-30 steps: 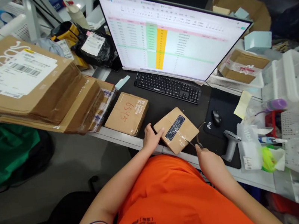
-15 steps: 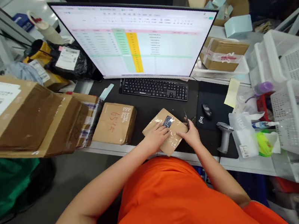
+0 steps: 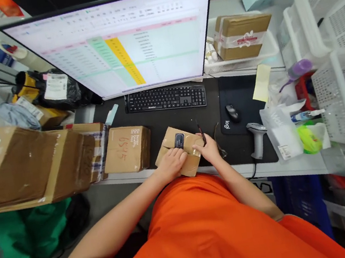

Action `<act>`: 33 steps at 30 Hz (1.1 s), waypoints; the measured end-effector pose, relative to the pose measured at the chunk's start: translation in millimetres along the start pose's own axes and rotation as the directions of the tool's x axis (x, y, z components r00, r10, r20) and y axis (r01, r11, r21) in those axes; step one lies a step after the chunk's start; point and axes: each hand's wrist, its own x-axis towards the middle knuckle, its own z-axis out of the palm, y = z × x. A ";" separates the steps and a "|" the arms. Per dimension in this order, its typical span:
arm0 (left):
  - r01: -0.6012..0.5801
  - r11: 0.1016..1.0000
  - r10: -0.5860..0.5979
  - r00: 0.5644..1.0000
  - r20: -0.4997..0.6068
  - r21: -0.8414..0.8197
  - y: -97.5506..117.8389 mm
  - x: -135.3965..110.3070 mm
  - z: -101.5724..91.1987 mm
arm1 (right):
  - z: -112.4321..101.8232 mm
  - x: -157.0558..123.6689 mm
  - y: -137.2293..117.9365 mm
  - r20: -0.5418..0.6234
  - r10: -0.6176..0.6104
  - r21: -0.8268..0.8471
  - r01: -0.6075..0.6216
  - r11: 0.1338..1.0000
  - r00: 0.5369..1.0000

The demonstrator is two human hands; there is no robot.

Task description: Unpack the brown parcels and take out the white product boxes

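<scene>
A small taped cardboard parcel [image 3: 175,144] with a dark label lies on the black desk mat near the desk's front edge. My left hand [image 3: 172,164] rests on top of it, fingers curled over its near half. My right hand [image 3: 210,148] grips the parcel's right edge and also holds a small pair of scissors [image 3: 202,135], whose dark blades stick up past my fingers. My arms come from an orange shirt below.
A second brown parcel [image 3: 127,148] lies to the left, beside stacked large cartons [image 3: 28,167]. Behind are a keyboard [image 3: 165,98] and monitor [image 3: 116,46]. A mouse [image 3: 232,113], barcode scanner [image 3: 256,139] and white baskets [image 3: 337,76] crowd the right.
Both hands have closed in on the parcel. My left hand slid from its left edge onto its top, and my right hand with the scissors came up to its right edge.
</scene>
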 end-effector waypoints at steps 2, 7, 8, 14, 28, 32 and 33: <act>0.010 0.999 -0.004 0.993 -0.117 0.049 0.8 -18.9 17.5 | 1.9 0.3 -3.2 -0.038 -0.002 -0.026 0.001 1.000 0.999; 0.099 0.989 -0.047 0.911 -0.409 0.106 5.9 -71.7 71.9 | 3.0 4.7 -0.4 -0.066 -0.042 -0.008 0.041 0.999 0.997; 0.101 0.990 -0.050 0.908 -0.415 0.102 7.9 -80.7 80.4 | 3.1 6.0 2.0 -0.056 -0.044 0.010 0.045 0.999 0.997; 0.021 0.998 0.003 0.920 -0.392 0.058 20.2 -120.3 107.9 | 3.5 11.2 12.3 -0.003 -0.037 0.077 0.037 0.996 0.999; -0.111 0.989 0.075 0.946 -0.314 -0.099 18.5 -70.6 65.2 | -3.8 13.6 11.0 0.089 -0.132 0.058 0.127 0.990 0.987; 0.088 0.993 -0.106 0.958 -0.267 -0.080 -19.3 -12.5 -3.2 | -28.4 -8.1 5.0 -0.040 -0.229 -0.041 0.227 0.973 0.973; 0.088 0.995 -0.095 0.974 -0.207 -0.044 -29.5 5.9 -14.9 | -38.9 -17.7 4.9 -0.043 -0.243 -0.091 0.238 0.967 0.969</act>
